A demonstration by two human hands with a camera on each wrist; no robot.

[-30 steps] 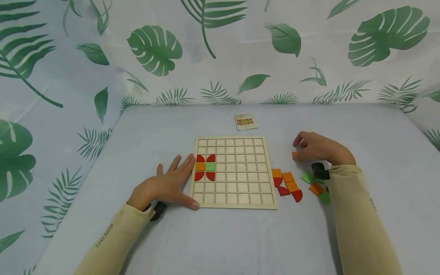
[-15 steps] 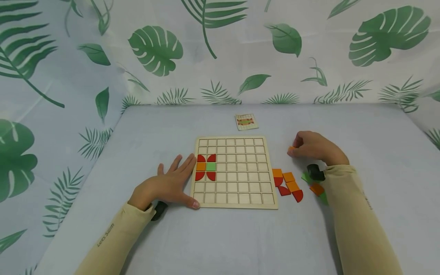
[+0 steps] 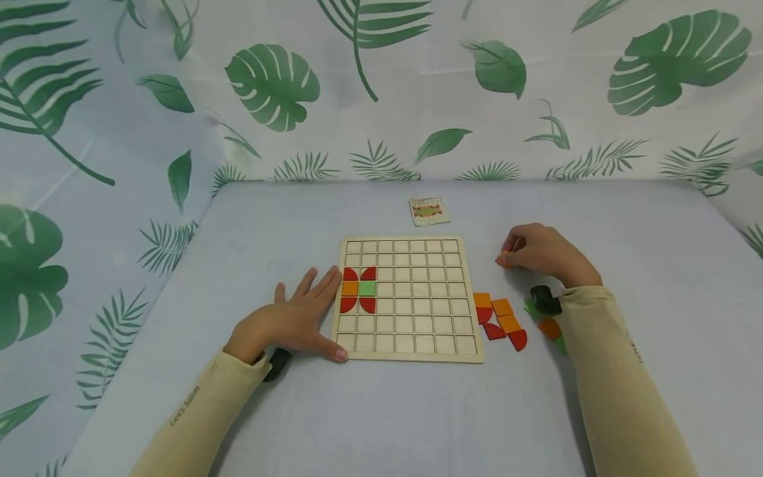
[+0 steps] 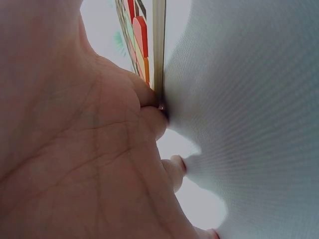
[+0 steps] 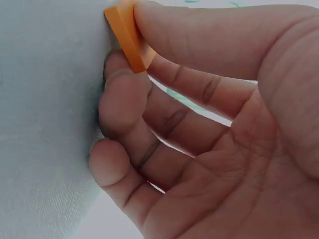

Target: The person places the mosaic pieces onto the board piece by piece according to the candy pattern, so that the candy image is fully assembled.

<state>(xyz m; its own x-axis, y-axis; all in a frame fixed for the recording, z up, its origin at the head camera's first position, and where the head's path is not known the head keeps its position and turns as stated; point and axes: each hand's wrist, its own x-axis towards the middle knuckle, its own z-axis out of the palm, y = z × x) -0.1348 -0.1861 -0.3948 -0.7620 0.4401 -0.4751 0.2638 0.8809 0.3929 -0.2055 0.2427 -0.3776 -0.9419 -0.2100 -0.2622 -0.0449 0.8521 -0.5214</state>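
Note:
A square wooden grid board [image 3: 411,324] lies mid-table. In its left columns sit an orange square [image 3: 350,289], a green square [image 3: 367,289] and several red quarter-circle tiles [image 3: 367,305]. Along the board's left edge rests my left hand [image 3: 292,324], fingers spread and straight, thumb at the near corner; the left wrist view shows fingertips against the board's side. Right of the board, my right hand [image 3: 545,255] pinches an orange tile [image 5: 127,35] between thumb and fingers, close to the table surface. The right wrist view shows the tile tilted, its far part hidden by the thumb.
Beside the board's right edge lie loose orange tiles [image 3: 509,323] and red quarter-circle tiles [image 3: 518,340]. More tiles, green and orange [image 3: 549,328], are partly under the right forearm. A small pattern card [image 3: 429,211] lies behind the board. A leaf-print cloth [image 3: 393,86] hangs behind.
My right hand has shifted slightly left and away from me, with the orange tile now tucked more between its fingers. The left hand stays put at the board.

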